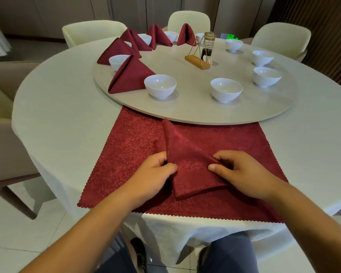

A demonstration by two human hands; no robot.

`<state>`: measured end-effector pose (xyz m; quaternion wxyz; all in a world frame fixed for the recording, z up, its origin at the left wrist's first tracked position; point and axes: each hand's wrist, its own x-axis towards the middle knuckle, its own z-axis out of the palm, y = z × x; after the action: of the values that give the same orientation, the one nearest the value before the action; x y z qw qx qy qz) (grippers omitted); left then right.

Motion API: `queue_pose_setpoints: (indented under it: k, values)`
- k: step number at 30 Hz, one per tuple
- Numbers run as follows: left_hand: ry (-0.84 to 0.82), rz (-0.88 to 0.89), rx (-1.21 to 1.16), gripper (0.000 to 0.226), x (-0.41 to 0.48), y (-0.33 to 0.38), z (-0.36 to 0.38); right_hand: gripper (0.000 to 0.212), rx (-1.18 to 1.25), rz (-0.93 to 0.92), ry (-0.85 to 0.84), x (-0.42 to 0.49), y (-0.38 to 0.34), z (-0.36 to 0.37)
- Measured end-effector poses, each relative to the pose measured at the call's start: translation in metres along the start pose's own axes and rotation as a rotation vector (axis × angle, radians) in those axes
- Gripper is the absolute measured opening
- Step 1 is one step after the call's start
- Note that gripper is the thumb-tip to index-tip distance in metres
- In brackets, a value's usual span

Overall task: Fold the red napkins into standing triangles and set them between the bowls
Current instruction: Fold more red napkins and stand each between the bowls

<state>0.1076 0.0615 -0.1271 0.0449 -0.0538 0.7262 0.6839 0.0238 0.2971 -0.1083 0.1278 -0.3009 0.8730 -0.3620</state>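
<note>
While five standing triangles (130, 77) already sit among the bowls on the turntable (185, 113), both hands shape another napkin (187, 166) at the near edge of the tabletop (67, 119).

The napkin lies folded with its point aimed toward the turntable, on a flat red cloth (122, 154) spread at that near edge, probably to give it a smooth place to crease. The left hand (156, 174) pinches its left fold, thumb on top and fingers curled behind. The right hand (238, 170) grasps the right side the same way. Holding both sides looks meant to draw them together so the shape can stand. The finished ones fill the turntable's far-left arc. At its near edge, the gap between the left bowl (160, 86) and the middle bowl (226, 89) holds none, so it seems the likely next spot.
</note>
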Motion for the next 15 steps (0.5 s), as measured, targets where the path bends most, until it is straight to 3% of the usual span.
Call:
queue_pose_setpoints:
  k: [5,9,12,15]
  values:
    - [0.244,-0.042,-0.082,0.057,0.006,-0.003,0.008,0.024,-0.103,0.029,-0.029,0.01,0.001,0.011]
    - [0.418,-0.029,-0.124,0.074,0.011,-0.005,0.014,0.022,-0.22,0.03,-0.029,0.014,-0.003,0.014]
    - [0.443,0.065,0.072,0.083,0.008,-0.005,0.008,0.014,-0.263,0.028,-0.02,0.015,-0.005,0.017]
    - [0.358,0.201,0.535,0.071,0.007,-0.007,-0.003,0.022,-0.337,0.024,-0.019,0.017,-0.003,0.02]
